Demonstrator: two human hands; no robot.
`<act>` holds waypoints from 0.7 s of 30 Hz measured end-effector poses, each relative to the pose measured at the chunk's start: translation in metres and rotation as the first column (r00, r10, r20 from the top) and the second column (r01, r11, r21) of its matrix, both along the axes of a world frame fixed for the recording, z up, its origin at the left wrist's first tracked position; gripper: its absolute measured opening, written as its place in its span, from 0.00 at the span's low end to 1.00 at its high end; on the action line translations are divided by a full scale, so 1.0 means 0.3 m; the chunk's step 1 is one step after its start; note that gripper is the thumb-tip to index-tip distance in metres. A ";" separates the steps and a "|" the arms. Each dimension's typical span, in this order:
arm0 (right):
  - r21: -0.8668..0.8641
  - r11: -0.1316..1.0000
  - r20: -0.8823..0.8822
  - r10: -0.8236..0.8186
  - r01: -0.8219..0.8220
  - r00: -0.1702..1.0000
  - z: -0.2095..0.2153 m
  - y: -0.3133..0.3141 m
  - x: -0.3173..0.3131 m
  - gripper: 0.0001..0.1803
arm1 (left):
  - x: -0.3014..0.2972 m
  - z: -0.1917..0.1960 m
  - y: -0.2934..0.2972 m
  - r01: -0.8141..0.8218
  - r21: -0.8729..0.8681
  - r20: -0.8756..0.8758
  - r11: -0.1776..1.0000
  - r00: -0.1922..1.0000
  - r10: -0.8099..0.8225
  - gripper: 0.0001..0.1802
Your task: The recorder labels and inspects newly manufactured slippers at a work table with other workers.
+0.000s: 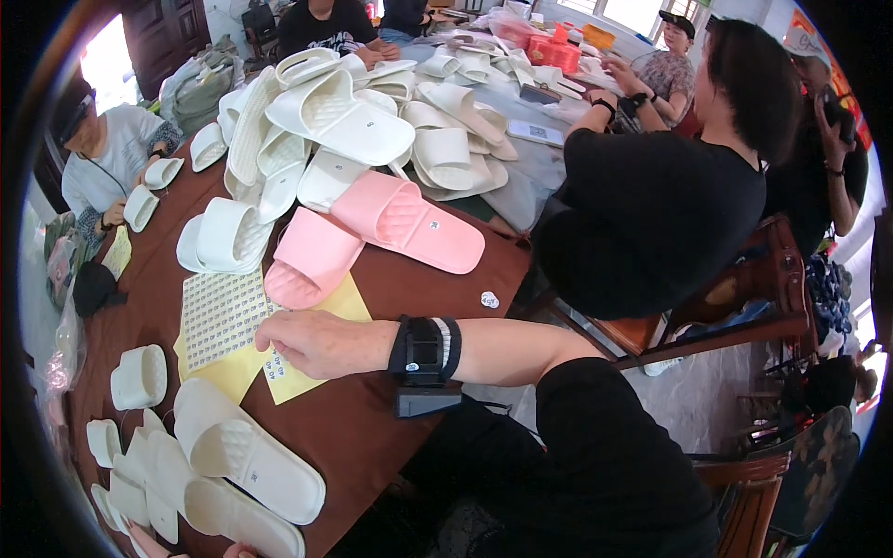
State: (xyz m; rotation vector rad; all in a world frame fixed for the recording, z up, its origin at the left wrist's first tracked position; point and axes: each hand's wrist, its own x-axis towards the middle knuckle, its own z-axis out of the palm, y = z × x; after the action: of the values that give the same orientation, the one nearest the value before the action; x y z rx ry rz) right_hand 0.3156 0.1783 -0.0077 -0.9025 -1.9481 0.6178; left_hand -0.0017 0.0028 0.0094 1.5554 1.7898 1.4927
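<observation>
Right hand (321, 342) stretched across from the right, palm down, fingers curled loosely with tips pressed on the yellow sheets (307, 377) at the lower edge of the sticker sheet (220, 314); whether anything is pinched in that grip cannot be told. Black strap (423, 349) around the wrist. Left hand out of sight, apart from perhaps a fingertip at the bottom edge. Sticker sheet white, gridded with small labels, flat on the brown bench (372, 437), partly overlapping the yellow sheets. Just beyond, touching the yellow paper, two pink slippers (372, 232), one overlapping the other. One loose oval sticker (489, 299) near the bench edge, right of the pink pair. Farther back, heaped white slippers (344, 116). Nearer, more white slippers (246, 456) lying at lower left. Seated alongside on the right, a person in black (651, 214); others around the far end.
</observation>
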 end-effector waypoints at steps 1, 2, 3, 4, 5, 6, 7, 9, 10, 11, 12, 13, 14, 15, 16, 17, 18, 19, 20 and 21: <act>0.026 1.000 -0.012 -0.008 0.009 1.000 0.003 -0.002 0.001 0.08 | 0.001 -0.002 0.000 -0.012 0.016 -0.006 1.000 1.000 0.012 0.12; -0.012 1.000 -0.008 -0.008 0.008 1.000 0.005 -0.003 0.002 0.08 | 0.001 -0.004 0.000 -0.025 0.033 -0.012 0.999 1.000 0.025 0.12; -0.045 0.999 -0.011 -0.004 0.003 1.000 0.008 -0.004 0.003 0.08 | 0.001 -0.005 -0.001 -0.019 0.034 -0.011 0.999 1.000 0.019 0.12; -0.049 0.999 -0.004 -0.011 0.011 1.000 0.010 -0.004 0.004 0.08 | 0.000 -0.007 -0.001 -0.021 0.034 -0.017 0.999 1.000 0.022 0.12; -0.051 0.999 -0.012 -0.014 0.014 1.000 0.011 -0.003 0.004 0.08 | -0.001 -0.008 -0.001 -0.024 0.033 -0.025 0.999 0.999 0.024 0.12; -0.054 0.998 -0.020 -0.017 0.016 1.000 0.012 -0.002 0.003 0.08 | -0.003 -0.009 -0.001 -0.020 0.033 -0.025 0.999 0.999 0.021 0.12; -0.054 0.998 -0.020 -0.020 0.019 1.000 0.011 -0.001 0.002 0.08 | -0.004 -0.010 0.000 -0.020 0.034 -0.022 0.999 1.000 0.021 0.12; -0.036 0.999 -0.026 -0.024 0.023 0.999 0.008 0.001 0.001 0.08 | -0.007 -0.011 0.001 -0.018 0.034 -0.018 0.999 1.000 0.018 0.12; -0.009 1.000 -0.039 -0.027 0.027 0.999 0.006 0.002 0.001 0.08 | -0.008 -0.012 0.000 -0.015 0.040 -0.025 0.999 1.000 0.016 0.12; -0.018 1.000 -0.028 -0.026 0.026 0.999 0.004 0.003 0.002 0.08 | -0.008 -0.012 -0.001 -0.012 0.046 -0.032 0.999 0.999 0.014 0.12; -0.032 0.999 -0.016 -0.028 0.027 1.000 0.002 0.004 0.003 0.08 | -0.008 -0.012 -0.001 -0.008 0.045 -0.031 0.999 0.999 0.009 0.12; -0.027 0.999 -0.017 -0.031 0.031 0.999 0.000 0.006 0.003 0.08 | -0.009 -0.013 -0.002 -0.012 0.045 -0.030 0.999 0.999 0.014 0.12; -0.014 0.999 -0.028 -0.031 0.031 0.999 -0.001 0.007 0.003 0.08 | -0.009 -0.013 -0.001 -0.016 0.044 -0.029 0.999 0.999 0.018 0.12; -0.010 1.000 -0.033 -0.030 0.030 0.999 -0.003 0.009 0.003 0.08 | -0.009 -0.014 -0.001 -0.012 0.044 -0.028 0.999 1.000 0.013 0.12; -0.002 0.999 -0.038 -0.035 0.035 0.999 -0.004 0.010 0.004 0.08 | -0.009 -0.015 -0.001 -0.005 0.042 -0.012 0.999 1.000 0.006 0.12; 0.001 0.999 -0.049 -0.032 0.032 0.998 -0.004 0.011 0.004 0.08 | -0.009 -0.016 -0.001 0.001 0.041 0.003 0.999 1.000 -0.001 0.12; -0.014 0.999 -0.048 -0.030 0.029 0.998 -0.005 0.011 0.004 0.08 | -0.010 -0.017 -0.002 0.002 0.040 0.003 0.999 1.000 -0.002 0.12; 0.005 1.000 -0.060 -0.029 0.029 0.998 -0.005 0.012 0.004 0.08 | -0.011 -0.017 -0.003 -0.005 0.036 -0.004 0.999 1.000 0.005 0.12; 0.004 1.000 -0.055 -0.029 0.029 0.998 -0.005 0.012 0.004 0.09 | -0.012 -0.017 -0.004 -0.012 0.032 -0.011 0.999 1.000 0.012 0.12; -0.010 1.000 -0.044 -0.030 0.030 0.999 -0.005 0.012 0.005 0.09 | -0.012 -0.017 -0.004 -0.012 0.032 -0.011 0.999 1.000 0.012 0.12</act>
State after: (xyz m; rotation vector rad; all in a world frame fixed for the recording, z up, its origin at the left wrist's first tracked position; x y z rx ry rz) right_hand 0.3169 0.1819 -0.0093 -0.9148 -1.8909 0.6245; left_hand -0.0053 0.0015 0.0043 1.5740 1.7930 1.5274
